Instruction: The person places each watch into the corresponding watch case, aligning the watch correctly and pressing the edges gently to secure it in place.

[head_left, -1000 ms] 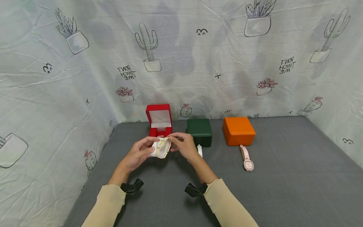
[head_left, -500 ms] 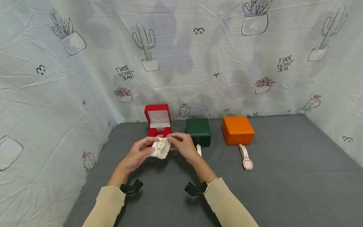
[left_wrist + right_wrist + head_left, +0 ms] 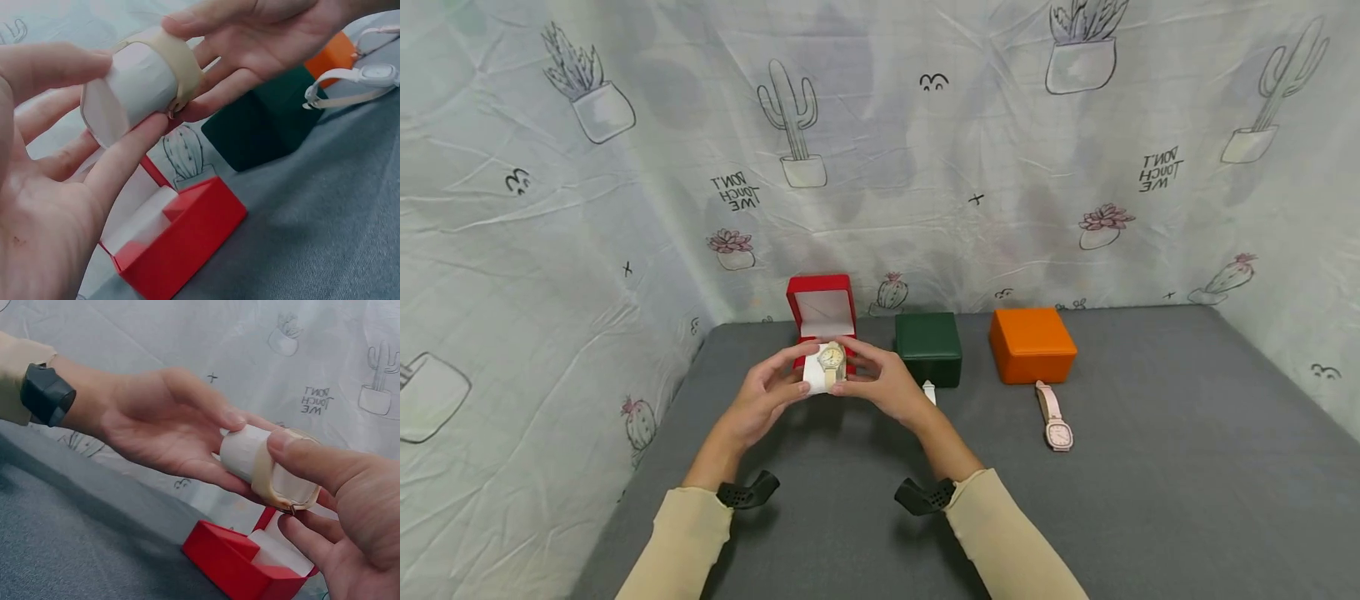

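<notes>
A cream-strapped watch (image 3: pixel 831 358) with a round dial is wrapped around a white watch cushion (image 3: pixel 140 84). My left hand (image 3: pixel 758 407) grips the cushion's left end between thumb and fingers. On the other side, my right hand (image 3: pixel 891 387) holds the strapped end, its thumb near the watch and fingertips by the buckle (image 3: pixel 290 507). Both hands hold the cushion raised above the table, in front of the open red watch box (image 3: pixel 820 285). Inside that box shows a white lining; its lower front is partly hidden by the hands in the head view.
A closed green box (image 3: pixel 928 342) and a closed orange box (image 3: pixel 1033 346) stand to the right of the red one. Before the green box lies a white watch (image 3: pixel 375 75), mostly hidden by the right arm in the head view. A pink watch (image 3: pixel 1057 435) lies before the orange box.
The cushion with the watch has been raised slightly and turned so its dial faces the head camera. The right hand has shifted from the cushion's open edge to grip its right end.
</notes>
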`<state>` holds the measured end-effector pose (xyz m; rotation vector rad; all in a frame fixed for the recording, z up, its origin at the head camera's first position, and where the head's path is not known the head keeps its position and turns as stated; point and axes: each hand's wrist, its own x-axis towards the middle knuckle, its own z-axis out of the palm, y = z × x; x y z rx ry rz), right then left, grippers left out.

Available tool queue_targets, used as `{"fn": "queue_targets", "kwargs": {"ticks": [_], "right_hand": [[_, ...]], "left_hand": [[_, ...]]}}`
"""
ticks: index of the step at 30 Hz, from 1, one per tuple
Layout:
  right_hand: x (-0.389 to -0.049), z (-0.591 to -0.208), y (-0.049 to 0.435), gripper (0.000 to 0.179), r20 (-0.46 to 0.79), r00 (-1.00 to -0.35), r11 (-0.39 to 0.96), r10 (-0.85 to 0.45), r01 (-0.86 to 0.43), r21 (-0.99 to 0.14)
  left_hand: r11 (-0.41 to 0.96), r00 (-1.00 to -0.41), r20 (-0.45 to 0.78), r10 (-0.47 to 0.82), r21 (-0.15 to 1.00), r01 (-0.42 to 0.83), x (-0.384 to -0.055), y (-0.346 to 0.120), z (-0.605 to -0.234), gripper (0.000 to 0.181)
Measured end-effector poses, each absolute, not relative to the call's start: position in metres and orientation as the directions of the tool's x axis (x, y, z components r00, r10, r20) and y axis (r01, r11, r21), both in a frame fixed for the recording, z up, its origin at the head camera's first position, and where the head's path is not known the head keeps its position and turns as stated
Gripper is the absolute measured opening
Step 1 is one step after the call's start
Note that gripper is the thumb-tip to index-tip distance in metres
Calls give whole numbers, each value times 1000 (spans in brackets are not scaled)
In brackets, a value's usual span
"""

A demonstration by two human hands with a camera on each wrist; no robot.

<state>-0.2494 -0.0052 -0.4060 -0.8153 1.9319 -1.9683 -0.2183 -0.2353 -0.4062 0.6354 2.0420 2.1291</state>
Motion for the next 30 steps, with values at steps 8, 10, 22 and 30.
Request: {"fn": "queue_targets", "kwargs": {"ticks": [8, 10, 22, 30], "right_hand": [[-251, -405, 1, 73, 201, -790, -104, -579, -172, -979], [-251, -407, 1, 73, 210, -783, -121, -586, -172, -978], [-252, -409, -2, 76, 239, -768, -80, -595, -239, -968], [-254, -403, 6, 73, 240, -801, 75, -548, -333, -940]], "left_hand": [[-65, -891, 191, 413, 981, 180, -218, -231, -402, 55], [-67, -889, 188, 419, 982, 176, -219, -231, -403, 55], [-102, -882, 190, 430, 982, 161, -217, -230, -405, 56], [-96, -913, 200, 355, 980, 177, -219, -229, -408, 61]]}}
